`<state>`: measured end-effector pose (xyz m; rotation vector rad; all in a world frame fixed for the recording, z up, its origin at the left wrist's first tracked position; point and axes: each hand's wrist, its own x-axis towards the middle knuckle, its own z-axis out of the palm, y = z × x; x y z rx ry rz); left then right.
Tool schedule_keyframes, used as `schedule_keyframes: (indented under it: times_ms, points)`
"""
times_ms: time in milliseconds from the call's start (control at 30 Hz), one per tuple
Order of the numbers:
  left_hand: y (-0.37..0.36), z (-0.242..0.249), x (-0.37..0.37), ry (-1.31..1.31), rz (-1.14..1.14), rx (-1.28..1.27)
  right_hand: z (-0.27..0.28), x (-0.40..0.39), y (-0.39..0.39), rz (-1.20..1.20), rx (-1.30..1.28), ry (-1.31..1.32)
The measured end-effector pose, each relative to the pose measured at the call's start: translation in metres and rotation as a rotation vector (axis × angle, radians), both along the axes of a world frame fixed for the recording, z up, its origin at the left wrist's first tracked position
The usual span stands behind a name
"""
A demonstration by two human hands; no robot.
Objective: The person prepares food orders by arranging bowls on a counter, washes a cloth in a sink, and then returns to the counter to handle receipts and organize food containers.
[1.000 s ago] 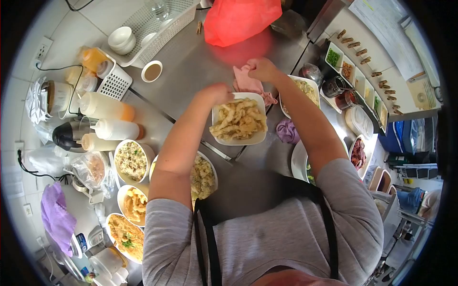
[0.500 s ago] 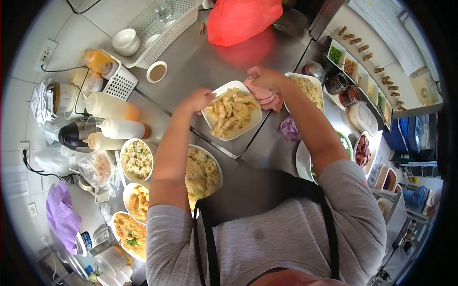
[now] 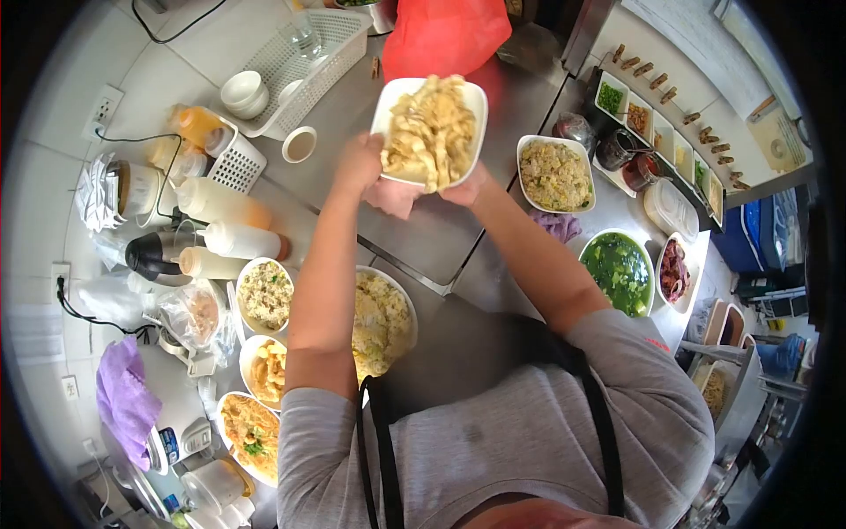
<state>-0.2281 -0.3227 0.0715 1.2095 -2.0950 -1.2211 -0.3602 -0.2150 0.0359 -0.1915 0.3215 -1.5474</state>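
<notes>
The square white bowl (image 3: 429, 132) hides most of the right hand's (image 3: 465, 187) fingers and the upper part of the pink cloth (image 3: 394, 199). Beyond the bowl, the top edge cuts off the red plastic bag (image 3: 445, 40). Below the bowl, the left forearm (image 3: 324, 282) covers part of the large rice bowl (image 3: 381, 319). Far right of the bowl, any writing on the wall sheet (image 3: 696, 40) is illegible.

Bright light — strong fisheye bend, black corners

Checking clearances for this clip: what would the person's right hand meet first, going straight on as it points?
Likely the white rounded-square bowl of golden fried-looking strips, whose corner the right hand touches; how far the fingers reach beneath is hidden.
</notes>
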Motion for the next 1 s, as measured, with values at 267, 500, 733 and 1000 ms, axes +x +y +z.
schedule_keyframes:
  times_ms: [267,500,733,1000]
  points:
    - [0.004,0.003,0.03,-0.296,0.022,-0.095,0.012,-0.005,0.017,-0.67,0.193,0.485]
    - [0.027,0.01,0.035,-0.282,0.114,-0.181,0.019,-0.03,-0.008,-0.542,0.31,0.851]
    - [0.011,-0.044,0.029,-0.086,0.287,-0.014,0.014,-0.001,0.015,-0.396,0.524,0.67]
    - [0.04,0.015,0.037,-0.036,0.052,0.307,0.033,-0.029,0.007,-0.393,0.032,0.258]
